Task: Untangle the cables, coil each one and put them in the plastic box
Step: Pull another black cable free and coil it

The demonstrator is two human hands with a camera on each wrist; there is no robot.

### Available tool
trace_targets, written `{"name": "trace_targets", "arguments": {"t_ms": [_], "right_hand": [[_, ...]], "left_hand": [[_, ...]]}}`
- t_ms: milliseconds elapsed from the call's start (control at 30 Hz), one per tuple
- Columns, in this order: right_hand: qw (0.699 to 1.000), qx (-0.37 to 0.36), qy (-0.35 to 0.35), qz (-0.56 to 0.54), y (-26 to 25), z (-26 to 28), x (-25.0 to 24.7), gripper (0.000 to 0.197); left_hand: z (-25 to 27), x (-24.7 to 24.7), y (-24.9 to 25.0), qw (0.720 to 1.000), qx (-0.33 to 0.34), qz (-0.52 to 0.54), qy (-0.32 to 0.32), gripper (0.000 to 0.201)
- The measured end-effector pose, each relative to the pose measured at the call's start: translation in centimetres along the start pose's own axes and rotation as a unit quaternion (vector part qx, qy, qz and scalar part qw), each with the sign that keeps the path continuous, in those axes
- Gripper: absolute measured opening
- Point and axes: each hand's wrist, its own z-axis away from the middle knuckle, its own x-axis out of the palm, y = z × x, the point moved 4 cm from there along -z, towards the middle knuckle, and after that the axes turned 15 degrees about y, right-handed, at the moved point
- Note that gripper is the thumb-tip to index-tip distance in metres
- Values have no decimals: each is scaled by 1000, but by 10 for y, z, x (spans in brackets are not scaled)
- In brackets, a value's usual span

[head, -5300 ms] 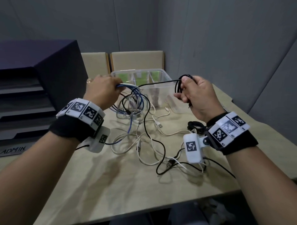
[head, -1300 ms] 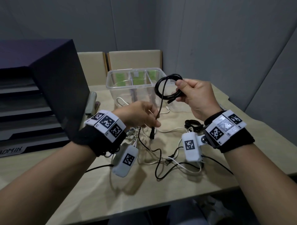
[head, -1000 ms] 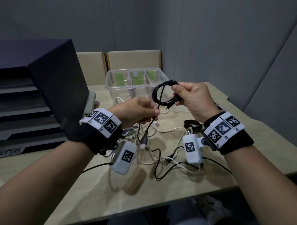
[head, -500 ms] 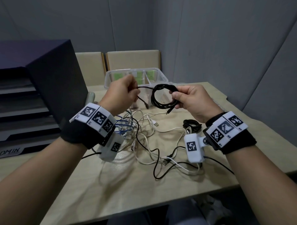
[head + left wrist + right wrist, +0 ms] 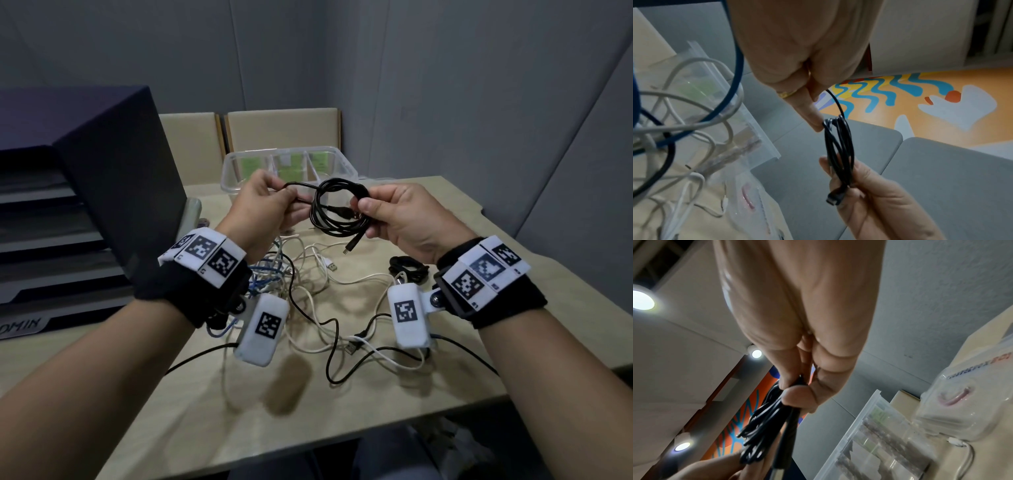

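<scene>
A black cable [image 5: 337, 214] is wound into a small coil held above the table. My right hand [image 5: 387, 214] pinches the coil's right side between thumb and fingers [image 5: 797, 395]. One plug end [image 5: 351, 246] dangles below it. My left hand [image 5: 274, 202] pinches the cable's free end [image 5: 835, 104] just left of the coil [image 5: 840, 154]. The clear plastic box [image 5: 287, 168], split into compartments, stands behind the hands. A tangle of white, blue and black cables [image 5: 301, 284] lies on the table under the hands.
A dark filing cabinet [image 5: 102, 192] stands at the left of the wooden table [image 5: 342, 411]. A small coiled black cable [image 5: 407, 272] lies at the right. Two chair backs [image 5: 281, 130] stand behind the box. Grey wall panels close off the right side.
The left hand let go of the tangle, took the black cable's free end, rose from the table and brought it up to the coil. The coil has gained turns.
</scene>
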Motion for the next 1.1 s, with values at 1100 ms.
{"name": "trace_targets", "arguments": {"t_ms": [1100], "right_hand": [[998, 2, 48, -47, 1, 2, 4, 10]], "left_hand": [[17, 6, -10, 983, 29, -179, -8, 26]]}}
